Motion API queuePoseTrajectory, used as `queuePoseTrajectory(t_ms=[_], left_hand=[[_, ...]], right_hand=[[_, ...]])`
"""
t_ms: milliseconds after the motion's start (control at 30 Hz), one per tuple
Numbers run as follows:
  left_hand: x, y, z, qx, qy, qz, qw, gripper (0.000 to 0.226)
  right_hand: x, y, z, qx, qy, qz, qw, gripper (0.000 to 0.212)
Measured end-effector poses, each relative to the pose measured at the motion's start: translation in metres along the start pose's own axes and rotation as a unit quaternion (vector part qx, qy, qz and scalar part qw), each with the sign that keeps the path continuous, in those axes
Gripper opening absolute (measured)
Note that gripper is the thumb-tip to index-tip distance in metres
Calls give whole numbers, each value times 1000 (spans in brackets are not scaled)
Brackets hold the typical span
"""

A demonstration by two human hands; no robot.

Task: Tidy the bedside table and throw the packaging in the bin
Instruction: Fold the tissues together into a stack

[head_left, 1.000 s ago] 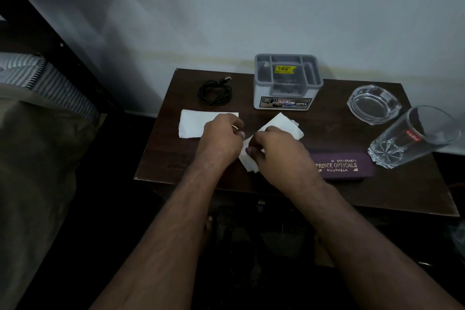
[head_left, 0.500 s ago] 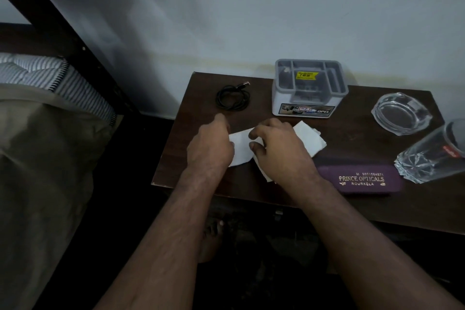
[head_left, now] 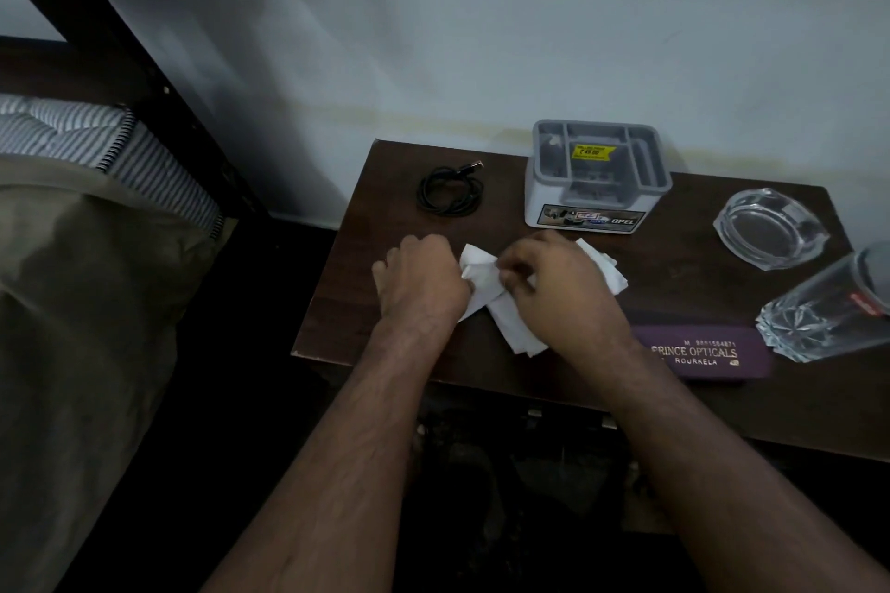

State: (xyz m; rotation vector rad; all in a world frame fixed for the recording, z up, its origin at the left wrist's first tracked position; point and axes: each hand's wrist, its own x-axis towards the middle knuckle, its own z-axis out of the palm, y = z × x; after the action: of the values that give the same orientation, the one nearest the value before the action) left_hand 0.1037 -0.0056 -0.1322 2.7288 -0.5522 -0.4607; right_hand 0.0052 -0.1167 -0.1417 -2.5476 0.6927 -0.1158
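Crumpled white paper [head_left: 486, 284] on dark bedside table [head_left: 674, 284]

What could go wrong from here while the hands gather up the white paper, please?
1. The right hand works close to the spectacle case, and the tumbler stands just past that; a wide sweep of the forearm might knock the glass over.
2. The paper lies in several loose pieces between the right hand and the left hand, so a scrap could slip out and fall off the table's front edge.

The purple case [head_left: 705, 352] reads "PRINCE OPTICALS ROURKELA"; the grey organiser box [head_left: 595, 178] shows "OPEL" on its label.
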Motion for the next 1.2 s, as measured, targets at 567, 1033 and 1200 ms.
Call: queuePoseTrajectory(t_ms=[567, 1033, 1200], left_hand=[[-1, 42, 9, -423, 4, 106, 900, 37], [-16, 54, -17, -699, -64, 42, 711, 44], [-13, 54, -20, -746, -36, -7, 665, 19]], right_hand=[[-7, 58, -37, 23, 31, 211, 977, 31], [-11, 28, -58, 678, 122, 120, 715, 31], [-10, 26, -61, 734, 101, 136, 658, 28]])
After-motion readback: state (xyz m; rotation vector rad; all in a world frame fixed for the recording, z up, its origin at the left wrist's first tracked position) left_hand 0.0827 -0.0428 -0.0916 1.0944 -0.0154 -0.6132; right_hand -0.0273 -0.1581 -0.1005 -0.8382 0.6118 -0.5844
